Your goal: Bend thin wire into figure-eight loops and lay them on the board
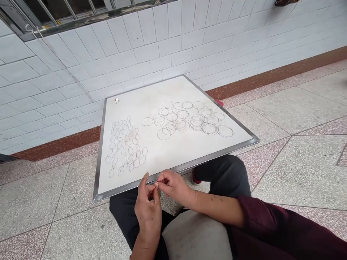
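Observation:
My left hand (148, 207) and my right hand (173, 186) meet at the near edge of a white board (159, 155) with a metal rim. Fingertips of both hands are pinched together on a thin wire ring (160, 178), mostly hidden by the fingers. On the right of the board lie many thin wire rings (179, 124), some overlapping. At the left side, rows of wire pieces twisted into figure-eight shapes (134, 159) are laid out.
A small red and white object (116, 100) sits at the board's far left corner. Behind stands a white tiled wall (162, 47) with a barred window (73, 14). My legs (230, 177) are under the board's near edge, and a grey seat (197, 234) is below me.

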The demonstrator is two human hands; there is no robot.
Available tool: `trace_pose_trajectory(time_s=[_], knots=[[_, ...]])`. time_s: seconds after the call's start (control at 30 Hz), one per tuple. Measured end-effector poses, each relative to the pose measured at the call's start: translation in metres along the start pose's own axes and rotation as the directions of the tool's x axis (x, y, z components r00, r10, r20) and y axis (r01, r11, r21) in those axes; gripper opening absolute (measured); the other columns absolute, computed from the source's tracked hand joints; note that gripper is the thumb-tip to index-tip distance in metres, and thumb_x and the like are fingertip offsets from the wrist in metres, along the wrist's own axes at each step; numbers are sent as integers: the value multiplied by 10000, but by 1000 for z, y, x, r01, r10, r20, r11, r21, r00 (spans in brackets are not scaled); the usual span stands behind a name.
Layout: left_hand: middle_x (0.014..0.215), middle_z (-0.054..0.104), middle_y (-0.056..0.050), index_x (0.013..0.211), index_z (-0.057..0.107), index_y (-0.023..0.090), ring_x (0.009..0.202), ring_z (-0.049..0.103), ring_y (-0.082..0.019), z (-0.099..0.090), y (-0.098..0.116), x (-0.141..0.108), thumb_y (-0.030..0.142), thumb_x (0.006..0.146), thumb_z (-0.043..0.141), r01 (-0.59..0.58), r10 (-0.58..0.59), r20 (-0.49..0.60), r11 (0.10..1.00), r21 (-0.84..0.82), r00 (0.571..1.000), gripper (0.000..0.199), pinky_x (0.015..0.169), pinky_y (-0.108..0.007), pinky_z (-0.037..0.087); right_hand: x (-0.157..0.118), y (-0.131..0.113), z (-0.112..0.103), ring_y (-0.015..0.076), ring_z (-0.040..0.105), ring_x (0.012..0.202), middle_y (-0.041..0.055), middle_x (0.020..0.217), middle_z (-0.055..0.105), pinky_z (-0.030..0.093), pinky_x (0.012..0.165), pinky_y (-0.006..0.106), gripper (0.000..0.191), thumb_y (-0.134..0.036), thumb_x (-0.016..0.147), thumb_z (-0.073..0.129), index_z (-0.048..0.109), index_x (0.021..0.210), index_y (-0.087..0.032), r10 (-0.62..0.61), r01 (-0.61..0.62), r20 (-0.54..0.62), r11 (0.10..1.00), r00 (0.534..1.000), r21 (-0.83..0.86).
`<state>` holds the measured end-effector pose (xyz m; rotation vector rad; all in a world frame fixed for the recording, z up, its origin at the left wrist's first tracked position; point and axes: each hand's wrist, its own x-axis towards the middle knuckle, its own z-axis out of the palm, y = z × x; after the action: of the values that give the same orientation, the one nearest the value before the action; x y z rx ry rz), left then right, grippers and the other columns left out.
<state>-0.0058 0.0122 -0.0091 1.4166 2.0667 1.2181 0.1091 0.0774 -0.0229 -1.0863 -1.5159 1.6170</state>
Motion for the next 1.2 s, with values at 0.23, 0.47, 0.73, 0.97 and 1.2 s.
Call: trace_pose_trajectory(time_s=[0.23,0.47,0.73,0.97,1.2], knots=[[807,714,-25,1313,547,201,732,677,-208,10,-13,3,344,909,582,-79,89,-93,991,109,992,430,698,-320,508,6,16,12,83,511,473,-36,684,585,450,448,216,113,-299,852,597,559,815,-198,26,-22,-59,998,998,66],[739,689,-3,1296,562,201,660,655,-207,17,-18,10,376,878,608,13,-16,-109,1000,-21,994,455,700,-330,494,19,28,27,89,496,464,-47,616,548,418,434,214,124,-280,846,586,518,776,-203,49,-32,-114,989,992,147],[865,703,-27,1331,508,226,702,674,-187,17,-22,11,426,850,667,154,-154,22,944,-293,988,545,694,-312,533,27,30,18,86,488,435,-62,571,538,424,417,212,115,-276,845,602,530,789,-205,113,-109,-16,982,993,155],[913,721,-38,1381,475,238,761,684,-193,14,-24,6,430,860,656,172,-151,86,922,-346,985,584,734,-330,540,23,31,12,90,511,463,-49,604,564,445,423,210,118,-296,852,605,544,809,-204,98,-97,0,984,995,152],[783,711,-14,1321,556,214,680,670,-193,20,-24,8,407,840,663,114,-123,-44,978,-177,991,529,724,-329,516,24,32,21,94,526,507,-33,658,561,460,457,215,135,-289,876,582,515,804,-197,200,-188,-33,958,979,216]])
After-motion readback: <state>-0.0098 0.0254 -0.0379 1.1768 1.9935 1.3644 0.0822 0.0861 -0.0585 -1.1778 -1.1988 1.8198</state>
